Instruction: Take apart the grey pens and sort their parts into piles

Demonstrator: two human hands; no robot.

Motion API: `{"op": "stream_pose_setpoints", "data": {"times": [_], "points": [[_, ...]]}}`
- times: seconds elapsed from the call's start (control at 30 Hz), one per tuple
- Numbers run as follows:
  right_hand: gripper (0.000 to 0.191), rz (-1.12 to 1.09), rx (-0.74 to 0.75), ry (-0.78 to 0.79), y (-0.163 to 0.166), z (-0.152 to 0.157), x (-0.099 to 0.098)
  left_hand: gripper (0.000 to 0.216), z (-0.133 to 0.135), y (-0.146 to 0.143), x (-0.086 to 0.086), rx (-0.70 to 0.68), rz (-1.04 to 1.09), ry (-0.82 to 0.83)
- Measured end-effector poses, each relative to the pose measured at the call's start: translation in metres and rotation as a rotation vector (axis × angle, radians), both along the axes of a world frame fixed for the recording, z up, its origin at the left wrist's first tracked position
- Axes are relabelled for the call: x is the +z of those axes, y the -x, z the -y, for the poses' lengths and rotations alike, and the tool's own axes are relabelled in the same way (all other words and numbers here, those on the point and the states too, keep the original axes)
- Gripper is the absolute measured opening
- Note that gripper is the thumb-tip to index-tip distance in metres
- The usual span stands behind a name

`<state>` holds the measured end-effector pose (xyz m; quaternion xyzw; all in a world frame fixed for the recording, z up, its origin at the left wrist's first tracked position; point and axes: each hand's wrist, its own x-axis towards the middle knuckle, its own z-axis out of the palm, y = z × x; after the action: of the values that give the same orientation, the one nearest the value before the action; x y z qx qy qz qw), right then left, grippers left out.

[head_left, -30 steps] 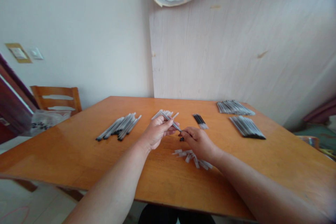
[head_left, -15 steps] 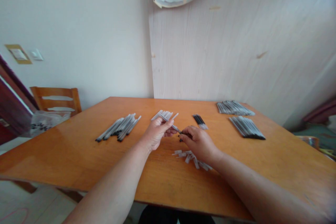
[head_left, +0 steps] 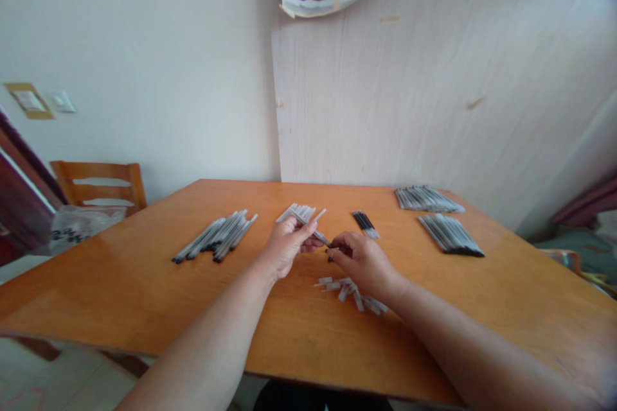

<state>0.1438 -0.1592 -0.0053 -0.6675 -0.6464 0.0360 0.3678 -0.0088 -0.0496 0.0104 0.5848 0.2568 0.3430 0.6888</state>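
My left hand (head_left: 288,243) is closed around a slim translucent grey pen (head_left: 321,237), which slants down toward the right. At the pen's lower end, the thumb and fingers of my right hand (head_left: 366,264) are pinched together; the tip is mostly hidden by them. Just beyond my left hand lies a bunch of whitish clear tubes (head_left: 303,210). Small clear caps (head_left: 357,298) are scattered on the table below my right hand. A few small black pieces (head_left: 330,259) show beside its fingertips.
On the wooden table (head_left: 144,295), a pile of pens with black ends (head_left: 216,236) lies at left. Black refills (head_left: 365,223) lie beyond my right hand. Two more pen bundles, one nearer (head_left: 451,235) and one farther (head_left: 428,199), are at right. A chair (head_left: 99,183) stands at the left edge.
The view has shifted very slightly. Both hands keep nearly the same hold on the pen, with only a small movement of the right fingers at its end.
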Motion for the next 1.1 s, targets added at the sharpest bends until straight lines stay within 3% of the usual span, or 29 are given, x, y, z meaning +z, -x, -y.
{"op": "stream_pose_setpoints", "data": {"times": [0.2,0.4,0.6,0.8,1.0,1.1], "points": [[0.023,-0.014,0.069,0.011,0.001,0.002,0.002,0.037,0.000,0.002,0.000,-0.007,0.019,0.000],[0.020,-0.085,0.051,0.007,-0.001,0.000,0.001,0.035,0.002,0.003,0.000,-0.173,0.059,0.017],[0.016,-0.067,-0.018,-0.047,-0.002,-0.003,-0.006,0.030,0.000,0.001,-0.002,-0.123,0.029,0.042],[0.023,-0.085,0.084,-0.026,-0.001,-0.001,0.000,0.032,-0.001,0.001,-0.003,-0.115,0.034,0.049],[0.017,-0.091,-0.033,-0.031,-0.003,-0.004,-0.007,0.030,0.002,-0.001,-0.001,-0.090,0.012,0.060],[0.020,-0.095,0.008,-0.006,-0.003,-0.004,-0.007,0.029,0.003,-0.001,0.000,-0.071,0.019,0.066]]}}
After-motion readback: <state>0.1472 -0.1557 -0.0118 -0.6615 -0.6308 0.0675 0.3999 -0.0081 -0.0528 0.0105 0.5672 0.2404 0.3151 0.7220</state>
